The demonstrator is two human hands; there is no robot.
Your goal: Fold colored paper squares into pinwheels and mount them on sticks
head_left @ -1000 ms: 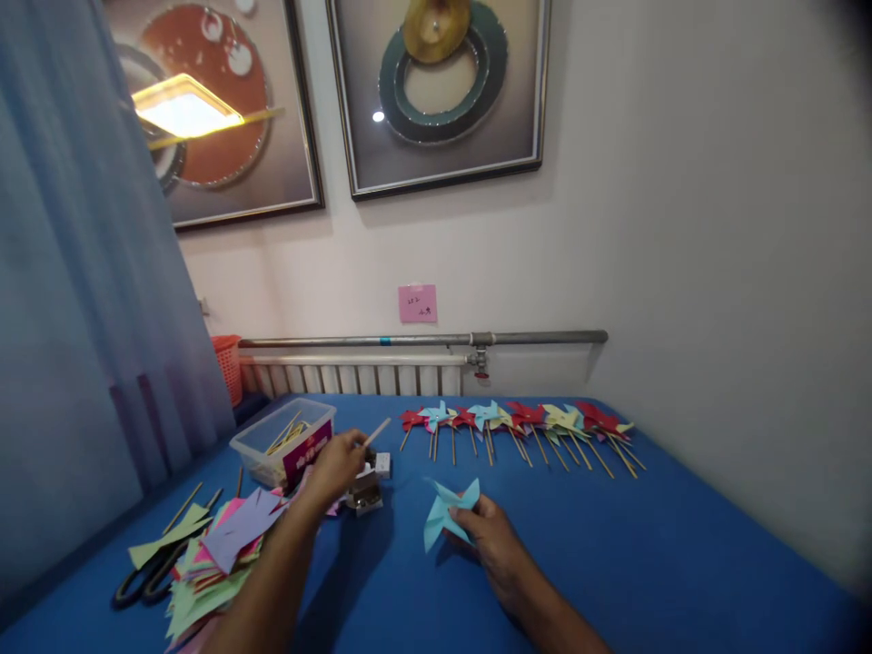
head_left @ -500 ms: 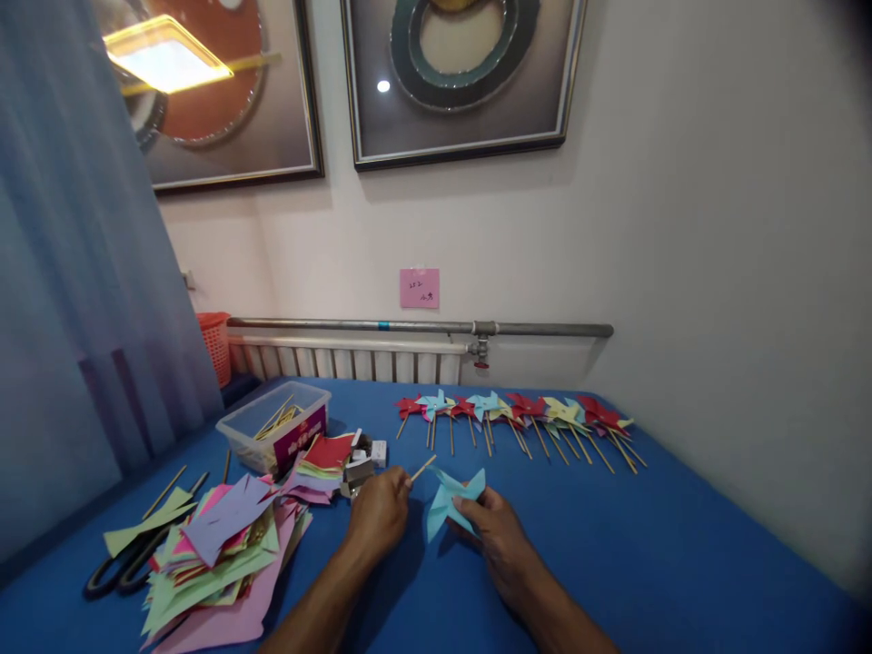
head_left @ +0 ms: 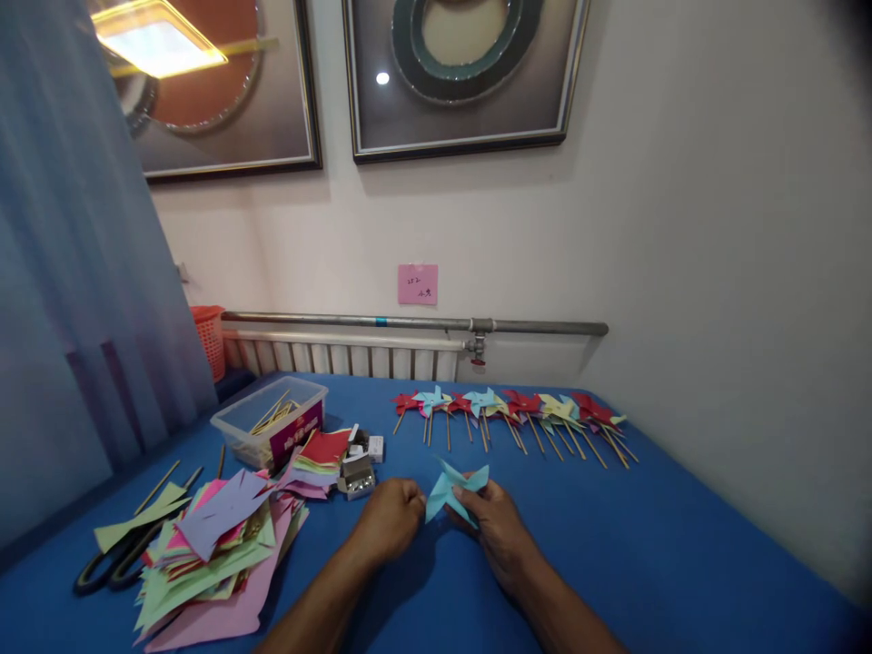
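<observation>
On the near left of the blue table (head_left: 654, 563), a pile of cut paper (head_left: 204, 554) in mauve, green, pink and red is heaped beside dark-handled scissors (head_left: 136, 548). In the middle, a light blue paper pinwheel (head_left: 446, 491) is held over the table, its pointed blades spread, and is pinched near its centre between the thumb and fingers of the right hand (head_left: 500, 527). The left hand (head_left: 391, 520) is placed at the pinwheel's left blade with its fingers curled; whether anything is gripped in them cannot be told. Farther off, small shiny pieces are contained in an open carton (head_left: 358, 474). Beyond it, sticks (head_left: 276, 415) are held in a clear plastic tub (head_left: 230, 432), whose purple label (head_left: 297, 438) is printed with pale characters too small to be read. Mounted pinwheels (head_left: 522, 402) in red, blue and yellow are laid in a row. On the wall, a pink note (head_left: 418, 284) is handwritten with what looks like "252" above further characters.
</observation>
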